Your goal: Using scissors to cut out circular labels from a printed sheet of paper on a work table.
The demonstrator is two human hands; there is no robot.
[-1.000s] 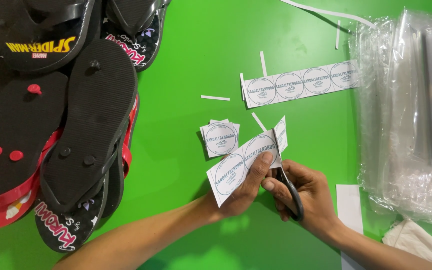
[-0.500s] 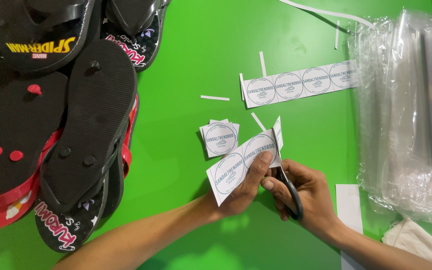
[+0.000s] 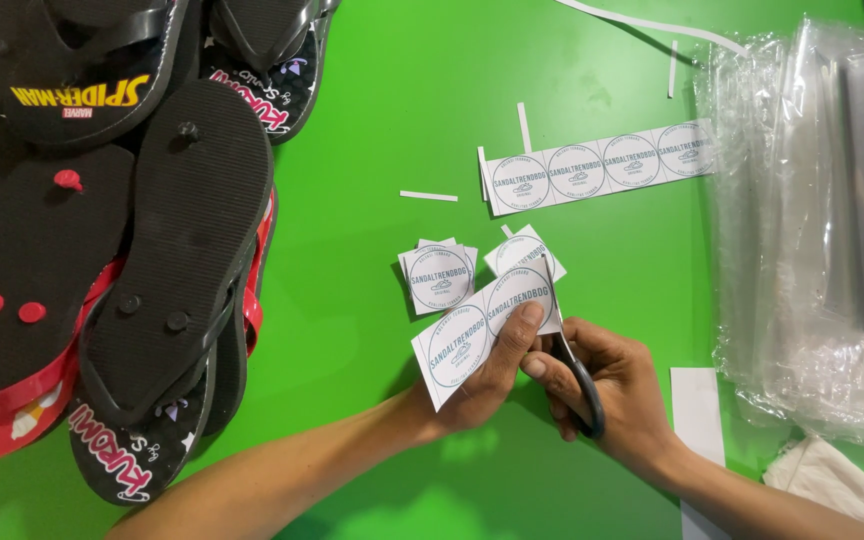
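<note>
The left hand pinches a short paper strip printed with two round labels, thumb on the printed face and the fingers curled behind it, holding it tilted above the green worktop. The right hand sits just beside it, closed around the dark handles of a pair of scissors — the blades point up and away from the person, and they meet the right end of the strip, where a cut label lies just beyond the tip. Whether the blades are parted or closed cannot be told from this view.

Just left of that label, close above the held strip, rests a small stack of cut labels. Farther up the worktop lies a longer strip of four round labels, well apart from both hands, with thin white paper slivers scattered around it.

To the left of everything is a heap of flip-flops — black soles, some with red straps and edges — overlapping one another. Along the right edge sits a pile of clear plastic bags, and near the right wrist lies a blank white paper piece.
</note>
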